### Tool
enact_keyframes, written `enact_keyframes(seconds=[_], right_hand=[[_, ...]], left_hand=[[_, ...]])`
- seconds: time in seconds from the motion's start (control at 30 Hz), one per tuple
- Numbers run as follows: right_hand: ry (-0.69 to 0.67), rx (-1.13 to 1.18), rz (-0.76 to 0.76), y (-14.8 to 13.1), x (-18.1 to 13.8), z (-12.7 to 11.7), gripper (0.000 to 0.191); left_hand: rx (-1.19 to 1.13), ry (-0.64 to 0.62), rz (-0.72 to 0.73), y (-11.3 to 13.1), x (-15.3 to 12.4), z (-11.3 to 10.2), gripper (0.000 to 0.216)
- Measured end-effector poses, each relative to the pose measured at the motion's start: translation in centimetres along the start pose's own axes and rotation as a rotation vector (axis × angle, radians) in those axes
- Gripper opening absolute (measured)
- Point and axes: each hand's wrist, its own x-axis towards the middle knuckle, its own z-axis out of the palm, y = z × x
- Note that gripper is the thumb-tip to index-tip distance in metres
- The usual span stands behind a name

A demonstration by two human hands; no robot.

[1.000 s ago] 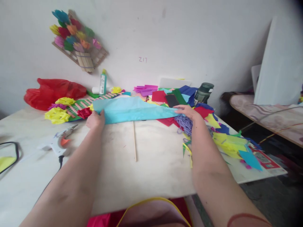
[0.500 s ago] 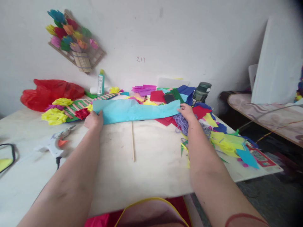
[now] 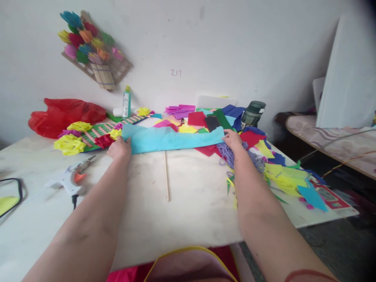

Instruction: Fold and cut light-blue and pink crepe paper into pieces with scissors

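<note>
Wall (image 3: 235, 47): white, "217" written on it. Tabletop (image 3: 176, 227): pale, runs up to the wall, loaded along the back and right. White board (image 3: 346, 74): leaning at far right, off the tabletop. Flower piece (image 3: 98, 58): on the wall, upper left, multicolored paper blooms over a banded bundle of sticks. Red bag (image 3: 67, 115): back left, crumpled.

Blue strip (image 3: 173, 141): mid-tabletop toward the back, stretched sideways between both hands, long side across the view. Upper edge wavy, lower edge near straight. Can't tell if it rests on the tabletop.

Green panel (image 3: 94, 135): left of strip, pink bars across it, yellow and red paper blooms along it. Yellow sheet (image 3: 282, 180): right side, outside the right forearm.

Left hand (image 3: 120, 149): fingers closed on the strip's left end. Right hand (image 3: 232, 139): narrow pinch, thumb and fingers on the right end.

Glue gun (image 3: 69, 180): lying left of the left forearm, cord running toward the near side. Jar (image 3: 253, 114): dark green, back right, by the paper scraps. Yarn (image 3: 226, 154): purple tangle just below the right hand. Bottle (image 3: 126, 102): upright, near the wall. Stick (image 3: 167, 176): thin, points toward the near edge, far end hidden by the strip.
</note>
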Motion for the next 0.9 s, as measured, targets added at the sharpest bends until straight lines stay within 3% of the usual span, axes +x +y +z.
enact_keyframes(seconds=[0.4, 0.5, 0.6, 0.73, 0.9], right_hand=[[-0.020, -0.263, -0.062, -1.5, -1.0, -0.6, 0.059], [0.044, -0.367, -0.098, -3.3, -1.1, -1.6, 0.064], [0.055, -0.373, -0.216, -6.5, -1.4, -2.0, 0.054], [-0.033, -0.287, -0.449, -11.7, -3.1, 0.7, 0.049], [-0.293, -0.256, -0.489, -14.3, -6.4, 6.4, 0.063]], left_hand=[[-0.113, 0.050, 0.111, -0.5, -1.6, -1.4, 0.049], [-0.112, 0.018, 0.155, -0.8, -1.6, -1.7, 0.050], [-0.120, 0.036, 0.168, -1.2, -1.5, -1.5, 0.050], [-0.075, 0.056, 0.166, -1.8, -1.3, -1.0, 0.040], [-0.053, 0.063, 0.216, -2.3, -1.0, -0.5, 0.031]])
